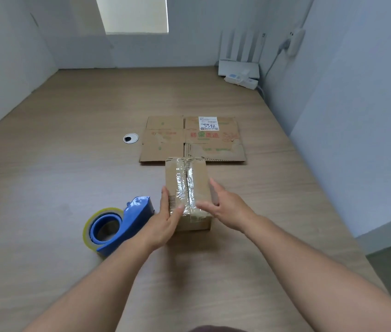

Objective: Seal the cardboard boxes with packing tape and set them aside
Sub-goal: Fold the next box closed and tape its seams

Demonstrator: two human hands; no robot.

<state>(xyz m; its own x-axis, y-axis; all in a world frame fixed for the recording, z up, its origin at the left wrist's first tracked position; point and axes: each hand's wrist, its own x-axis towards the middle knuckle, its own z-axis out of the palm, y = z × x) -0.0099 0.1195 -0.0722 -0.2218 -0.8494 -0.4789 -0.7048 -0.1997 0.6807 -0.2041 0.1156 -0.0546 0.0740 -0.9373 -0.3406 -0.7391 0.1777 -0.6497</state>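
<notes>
A small brown cardboard box (187,183) stands on the wooden table, with clear packing tape running along its top seam. My left hand (165,220) lies against the box's left side, its thumb on the near top edge by the tape. My right hand (225,204) rests on the right side, fingers straight along the wall and thumb reaching onto the taped top. A blue tape dispenser (120,222) with a roll of clear tape lies on the table just left of my left hand.
A flattened cardboard box (165,142) with a white shipping label lies just behind the small box. A round cable hole (130,138) is left of it. A white router and power strip (240,73) sit at the far right corner. Walls close in on both sides.
</notes>
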